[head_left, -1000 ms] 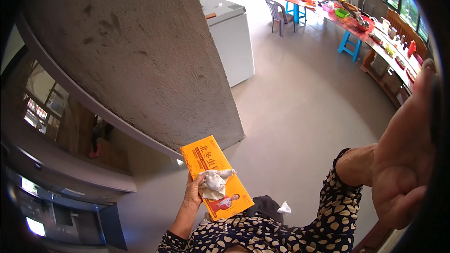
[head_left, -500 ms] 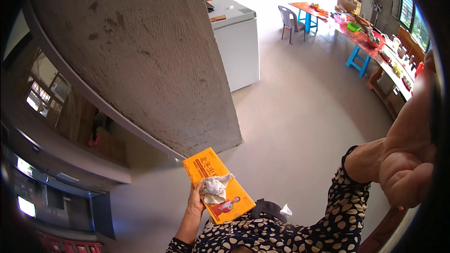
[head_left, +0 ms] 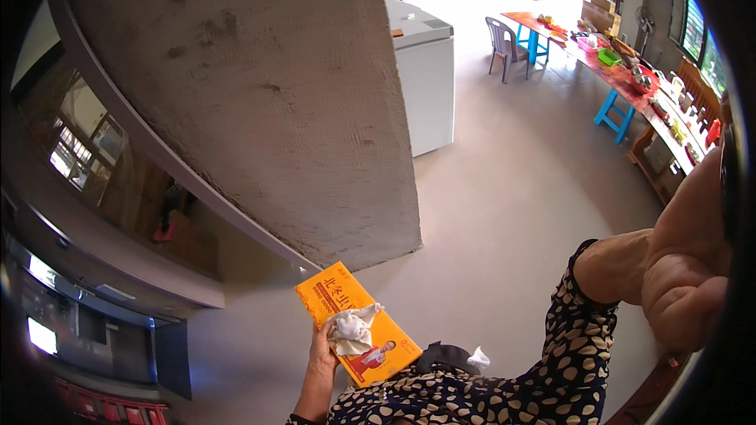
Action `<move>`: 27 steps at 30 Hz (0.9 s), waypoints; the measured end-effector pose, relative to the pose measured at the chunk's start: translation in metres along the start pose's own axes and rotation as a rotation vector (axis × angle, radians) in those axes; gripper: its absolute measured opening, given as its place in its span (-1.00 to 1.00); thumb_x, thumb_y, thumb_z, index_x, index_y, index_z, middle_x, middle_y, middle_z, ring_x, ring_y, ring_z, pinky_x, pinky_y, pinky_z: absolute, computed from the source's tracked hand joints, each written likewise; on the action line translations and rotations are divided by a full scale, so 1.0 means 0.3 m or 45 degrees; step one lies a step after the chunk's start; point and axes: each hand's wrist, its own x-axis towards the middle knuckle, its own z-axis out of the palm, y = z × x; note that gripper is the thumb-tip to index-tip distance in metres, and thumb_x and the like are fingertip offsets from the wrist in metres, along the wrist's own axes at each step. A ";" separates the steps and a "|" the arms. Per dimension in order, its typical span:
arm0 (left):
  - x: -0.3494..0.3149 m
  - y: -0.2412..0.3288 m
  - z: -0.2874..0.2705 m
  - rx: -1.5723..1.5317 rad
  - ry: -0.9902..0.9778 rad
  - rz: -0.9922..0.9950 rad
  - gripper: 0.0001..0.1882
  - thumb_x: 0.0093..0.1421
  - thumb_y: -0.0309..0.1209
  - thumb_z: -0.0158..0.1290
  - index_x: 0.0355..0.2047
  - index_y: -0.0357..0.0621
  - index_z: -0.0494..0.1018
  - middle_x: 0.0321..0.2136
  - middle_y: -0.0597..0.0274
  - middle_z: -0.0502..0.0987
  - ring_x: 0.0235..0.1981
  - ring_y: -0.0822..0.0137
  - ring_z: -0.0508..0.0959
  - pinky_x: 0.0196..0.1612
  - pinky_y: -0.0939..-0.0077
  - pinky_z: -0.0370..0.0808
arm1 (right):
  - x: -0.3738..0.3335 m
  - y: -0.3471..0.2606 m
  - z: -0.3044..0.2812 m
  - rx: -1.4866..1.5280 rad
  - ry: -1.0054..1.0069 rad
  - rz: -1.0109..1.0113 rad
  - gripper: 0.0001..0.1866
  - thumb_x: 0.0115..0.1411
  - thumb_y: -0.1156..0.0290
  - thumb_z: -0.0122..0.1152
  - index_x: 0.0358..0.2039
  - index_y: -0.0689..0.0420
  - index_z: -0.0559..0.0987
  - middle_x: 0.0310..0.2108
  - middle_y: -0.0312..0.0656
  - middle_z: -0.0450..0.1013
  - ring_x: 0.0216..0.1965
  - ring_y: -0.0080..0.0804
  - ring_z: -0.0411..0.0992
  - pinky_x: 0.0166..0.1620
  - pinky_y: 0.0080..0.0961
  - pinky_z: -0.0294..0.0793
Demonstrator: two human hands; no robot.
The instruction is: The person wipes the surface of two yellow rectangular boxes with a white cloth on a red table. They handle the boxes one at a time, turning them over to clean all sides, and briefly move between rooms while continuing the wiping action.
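My left hand [head_left: 321, 354] grips the near-left edge of a flat orange box [head_left: 386, 338], held tilted in front of my body. A crumpled white cloth [head_left: 352, 329] lies on the box's upper face, pinned by the same hand. The box has dark lettering and a printed picture of a person in red. Raised at the right, very close to the camera, is my right hand [head_left: 683, 283]. Its lower fingers are curled in, while the rest runs up beside a dark edge at the picture's rim. What it grips there, if anything, is hidden.
A rough grey wall end [head_left: 315, 110] stands ahead on the left, with a white chest freezer [head_left: 429, 94] behind it. Farther right are a grey chair [head_left: 505, 51] and a long red table [head_left: 622, 79] loaded with baskets and dishes. Blue stools [head_left: 614, 114] stand under the table.
The view has shifted, so the wall, freezer and table sit farther right. The box and left hand appear slightly lower and more to the left. My right hand stays raised.
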 end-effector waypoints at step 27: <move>-0.091 0.010 0.083 -0.177 0.039 0.405 -0.43 0.16 -0.61 0.11 0.15 -0.09 0.18 -0.03 0.02 0.49 -0.07 0.15 0.58 -0.09 0.25 0.63 | -0.467 -0.734 0.508 1.652 -1.135 0.487 -0.53 -0.04 0.38 0.37 -0.06 0.19 0.55 0.03 -0.02 0.36 0.03 -0.10 0.30 -0.11 -0.30 0.39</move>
